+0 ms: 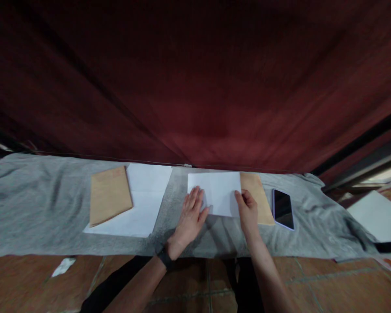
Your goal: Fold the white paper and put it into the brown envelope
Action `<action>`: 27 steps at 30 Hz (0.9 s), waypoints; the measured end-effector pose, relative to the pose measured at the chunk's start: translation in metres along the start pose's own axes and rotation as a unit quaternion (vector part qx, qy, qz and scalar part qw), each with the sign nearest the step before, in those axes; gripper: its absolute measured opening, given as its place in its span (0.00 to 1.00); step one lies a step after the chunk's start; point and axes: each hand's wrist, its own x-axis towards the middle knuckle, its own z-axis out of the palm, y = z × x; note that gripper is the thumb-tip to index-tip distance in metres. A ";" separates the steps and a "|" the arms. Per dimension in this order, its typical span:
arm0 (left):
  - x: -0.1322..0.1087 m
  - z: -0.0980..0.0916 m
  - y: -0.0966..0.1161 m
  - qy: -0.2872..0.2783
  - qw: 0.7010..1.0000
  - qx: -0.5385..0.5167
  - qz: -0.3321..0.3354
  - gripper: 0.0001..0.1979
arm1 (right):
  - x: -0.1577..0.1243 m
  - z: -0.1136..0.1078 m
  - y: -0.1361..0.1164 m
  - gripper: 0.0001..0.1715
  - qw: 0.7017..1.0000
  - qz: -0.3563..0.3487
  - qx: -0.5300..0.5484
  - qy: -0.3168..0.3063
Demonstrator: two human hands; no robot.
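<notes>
A white sheet of paper [220, 191], apparently folded, lies in front of me on the grey cloth. My left hand [191, 213] rests flat on its left end, fingers stretched out. At the right edge my right hand [247, 208] pinches the paper between thumb and fingers. Partly under that edge is a tan envelope [259, 204]; the rest of it is covered by the paper and my hand. Over to the left, another brown envelope [111, 195] lies on top of larger white sheets [146, 195].
A phone [283, 208] with a purple edge lies right of the tan envelope. The grey cloth [52, 200] covers a narrow surface against a dark red panel [195, 108]. A crumpled tissue [63, 267] is on the tiled floor [221, 289]. A white board-like object [379, 215] stands at far right.
</notes>
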 end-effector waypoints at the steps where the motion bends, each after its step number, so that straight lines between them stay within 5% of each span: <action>1: -0.002 -0.003 0.007 -0.007 0.999 -0.046 0.011 0.31 | -0.001 -0.005 -0.008 0.19 0.998 -0.037 0.007 0.055; 3: -0.007 -0.009 0.020 -0.029 0.988 -0.150 0.014 0.32 | -0.006 -0.013 -0.022 0.16 0.986 -0.101 -0.002 0.130; 5: -0.012 -0.014 0.028 -0.056 0.958 -0.281 0.002 0.34 | -0.017 -0.014 -0.031 0.13 0.976 -0.161 -0.064 0.134; 9: -0.018 -0.017 0.037 -0.061 0.842 -0.533 -0.061 0.40 | -0.048 0.010 -0.037 0.13 0.946 -0.270 -0.176 -0.025; 14: -0.009 -0.015 0.032 0.045 0.738 -0.614 -0.275 0.29 | -0.076 0.045 -0.029 0.21 0.904 -0.288 -0.226 -0.220; 18: 0.004 -0.032 0.016 0.081 0.693 -0.628 -0.344 0.25 | -0.057 0.041 -0.013 0.23 0.952 -0.210 -0.167 -0.149; 22: 0.007 -0.061 -0.001 -0.006 0.680 -0.662 -0.314 0.24 | -0.021 0.025 0.008 0.31 0.997 -0.022 -0.064 -0.032; 25: 0.004 -0.074 -0.008 -0.070 0.672 -0.667 -0.314 0.23 | -0.013 0.024 0.016 0.38 0.974 0.165 0.064 -0.143; 27: 0.002 -0.076 -0.009 -0.077 0.680 -0.655 -0.319 0.21 | -0.019 0.030 0.014 0.43 0.941 0.209 0.105 -0.246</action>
